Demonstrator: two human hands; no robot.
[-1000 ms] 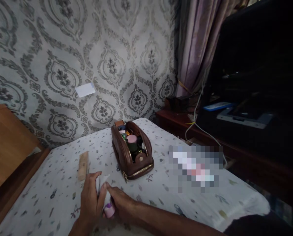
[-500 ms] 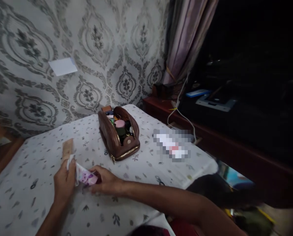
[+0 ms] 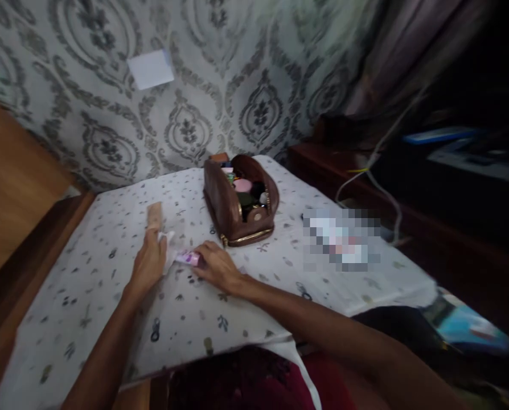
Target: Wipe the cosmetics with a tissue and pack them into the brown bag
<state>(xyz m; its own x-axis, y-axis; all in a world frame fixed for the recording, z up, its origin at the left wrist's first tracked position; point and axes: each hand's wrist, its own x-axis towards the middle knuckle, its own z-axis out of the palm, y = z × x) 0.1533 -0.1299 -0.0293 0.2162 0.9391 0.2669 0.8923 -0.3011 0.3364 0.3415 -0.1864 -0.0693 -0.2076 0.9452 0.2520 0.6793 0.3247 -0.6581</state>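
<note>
Fingers closed, my left hand [image 3: 148, 262] holds a crumpled white tissue [image 3: 168, 250]. My right hand [image 3: 220, 265] grips the right end of a small pink-and-purple printed tube-shaped item [image 3: 188, 258], whose exact kind I cannot make out. Its left end lies close to the tissue; blur hides whether they touch. Just beyond my left fingers is a flat beige piece [image 3: 154, 215], partly covered by that hand. Behind my right hand stands an open brown zip-up cosmetics bag [image 3: 220, 205], filled with small containers, a pink one [image 3: 242, 186] among them.
A white patterned cloth [image 3: 109, 285] covers the table. A pixelated item [image 3: 340, 239] lies at the right, near a white cable [image 3: 382, 188]. Dark red furniture [image 3: 306, 165] borders the right side, a wooden panel [image 3: 19, 182] the left. Patterned wallpaper [image 3: 186, 125] rises behind.
The camera view has shifted, so the table and bag appear farther right and higher. Both hands keep their holds; the printed item now looks more level and the tissue sits lower against my left hand.
</note>
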